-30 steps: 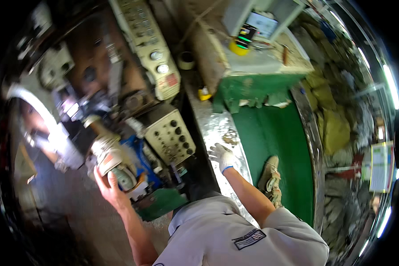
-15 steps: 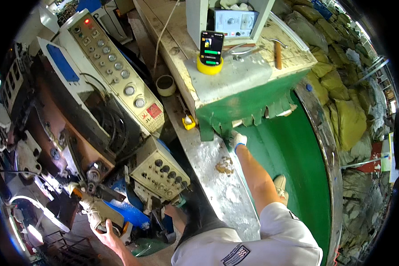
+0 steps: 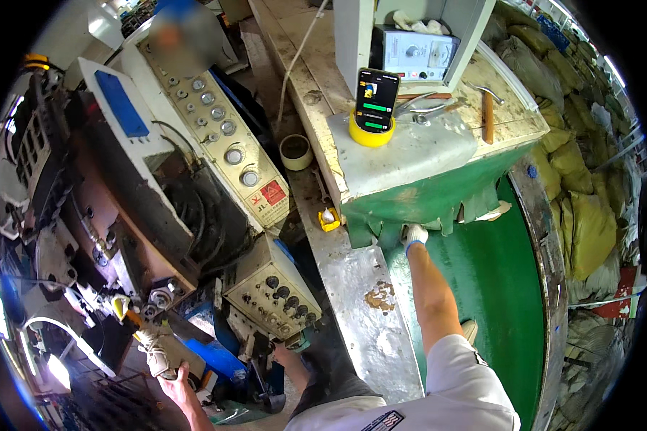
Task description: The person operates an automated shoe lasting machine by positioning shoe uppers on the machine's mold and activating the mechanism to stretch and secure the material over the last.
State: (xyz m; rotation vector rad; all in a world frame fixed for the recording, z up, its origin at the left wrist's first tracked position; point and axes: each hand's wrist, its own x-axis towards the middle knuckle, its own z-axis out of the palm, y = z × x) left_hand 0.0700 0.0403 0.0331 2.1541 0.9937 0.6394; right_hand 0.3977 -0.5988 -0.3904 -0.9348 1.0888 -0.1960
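Observation:
At the lower left, my left hand (image 3: 182, 391) is closed round the heel end of a beige lace-up shoe (image 3: 158, 352). The shoe's other end lies against a machine's working head, beside a yellow part (image 3: 124, 310). My right hand (image 3: 415, 235), in a whitish glove, reaches under the ragged edge of a green hanging flap (image 3: 431, 190). Its fingers are partly hidden there, so what they hold, if anything, does not show. Another beige shoe (image 3: 470, 330) lies on the green chute (image 3: 492, 266), partly covered by my sleeve.
A control panel (image 3: 226, 129) and a knobbed box (image 3: 277, 294) stand left of the metal ledge (image 3: 366, 316). On the bench sit a phone (image 3: 376, 100) on a yellow tape roll (image 3: 372, 133) and a hammer (image 3: 489, 115). Sacks (image 3: 589, 233) line the right. A blurred person (image 3: 187, 36) is behind the panel.
The view has shifted, so the scene sits farther right and lower. My right hand has moved slightly right along the flap's edge. My left hand stays on the shoe. A person has appeared behind the panel.

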